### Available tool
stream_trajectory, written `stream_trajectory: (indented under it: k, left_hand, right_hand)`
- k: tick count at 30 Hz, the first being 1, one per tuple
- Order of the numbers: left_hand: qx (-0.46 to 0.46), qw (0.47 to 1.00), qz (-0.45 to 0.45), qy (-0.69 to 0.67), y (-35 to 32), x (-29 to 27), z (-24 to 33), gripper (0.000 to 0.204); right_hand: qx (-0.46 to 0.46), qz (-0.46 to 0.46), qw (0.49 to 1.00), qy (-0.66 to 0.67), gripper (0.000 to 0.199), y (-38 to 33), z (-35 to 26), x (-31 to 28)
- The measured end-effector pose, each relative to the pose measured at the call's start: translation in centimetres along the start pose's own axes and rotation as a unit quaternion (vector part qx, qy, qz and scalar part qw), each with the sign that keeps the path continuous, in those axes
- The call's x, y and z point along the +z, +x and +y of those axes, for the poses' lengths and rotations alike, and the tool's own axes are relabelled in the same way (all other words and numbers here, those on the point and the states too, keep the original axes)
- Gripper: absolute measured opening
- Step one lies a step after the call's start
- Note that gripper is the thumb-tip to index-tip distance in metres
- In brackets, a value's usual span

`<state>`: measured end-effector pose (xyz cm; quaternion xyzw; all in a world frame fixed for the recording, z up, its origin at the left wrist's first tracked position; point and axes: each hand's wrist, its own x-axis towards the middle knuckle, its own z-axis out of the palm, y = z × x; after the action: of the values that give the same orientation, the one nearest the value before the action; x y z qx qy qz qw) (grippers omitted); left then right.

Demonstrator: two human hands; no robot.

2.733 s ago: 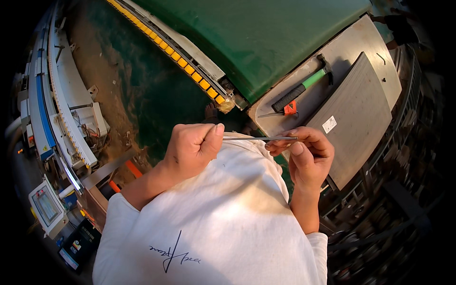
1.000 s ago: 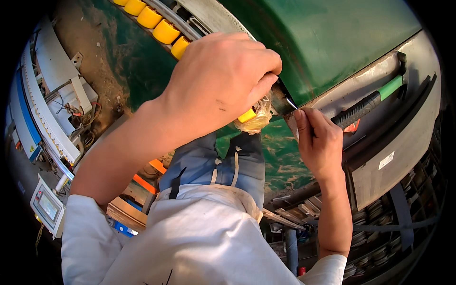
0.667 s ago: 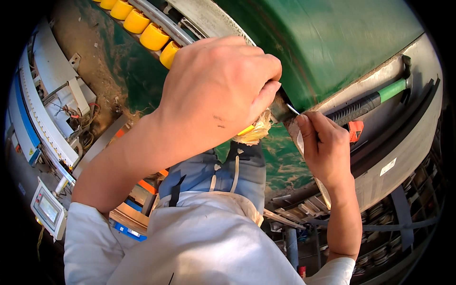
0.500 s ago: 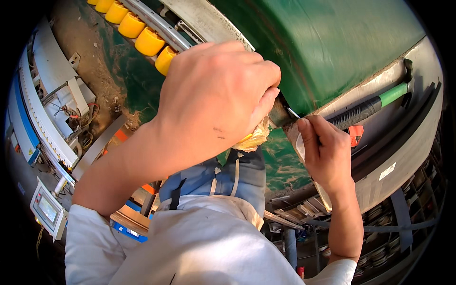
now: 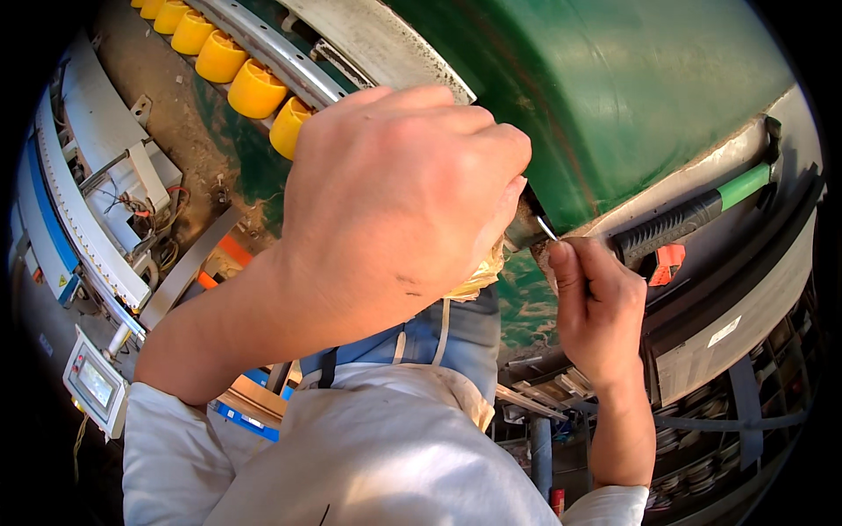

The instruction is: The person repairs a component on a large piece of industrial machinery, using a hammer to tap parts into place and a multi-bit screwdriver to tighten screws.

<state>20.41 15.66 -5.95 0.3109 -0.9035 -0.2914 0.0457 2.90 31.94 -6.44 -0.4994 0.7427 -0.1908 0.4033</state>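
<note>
My left hand (image 5: 403, 193) is closed in a fist, back upward, beside the corner of a green belt (image 5: 649, 88). From under its fingers sticks out a yellowish, crinkled, tape-wrapped object (image 5: 481, 279), most of it hidden by the hand. To the right, my right hand (image 5: 605, 298) pinches a thin shiny metal rod (image 5: 545, 228) between thumb and forefinger. The rod's tip points up and left to the belt's corner, close to the left fist. Whether it touches anything there I cannot tell.
A hammer (image 5: 680, 223) with a green and black handle lies on the ledge right of the belt, near an orange-red piece (image 5: 667, 265). Yellow rollers (image 5: 257, 89) line a metal rail at upper left. A control panel (image 5: 94, 383) stands at far left.
The view has shifted a little, so the rollers sit lower and further left. Both hands keep their grips, and the rod still points to the belt's corner.
</note>
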Motion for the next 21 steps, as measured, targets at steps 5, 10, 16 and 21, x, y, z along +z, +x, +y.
stream_trajectory:
  k: [5, 10, 16, 21]
  left_hand:
    - [-0.006, 1.0, 0.001, -0.01, -0.1, -0.1, 0.2, 0.009]
    - [0.003, 1.0, 0.017, -0.022, -0.3, 0.2, -0.1, 0.011]
    - [0.011, 1.0, 0.003, 0.018, 0.1, -0.1, 0.5, 0.01]
    - [0.01, 1.0, 0.0, 0.025, 0.2, -0.2, 0.7, 0.009]
  right_hand:
    - [0.006, -0.037, 0.999, -0.02, 0.014, 0.8, -0.6, -1.1]
    - [0.044, -0.045, 0.998, 0.005, 0.018, 1.2, -1.3, -1.4]
    - [0.069, -0.064, 0.996, 0.007, 0.024, 1.7, -1.4, -1.8]
    - [0.032, -0.054, 0.997, -0.033, 0.02, 1.8, -1.4, -1.8]
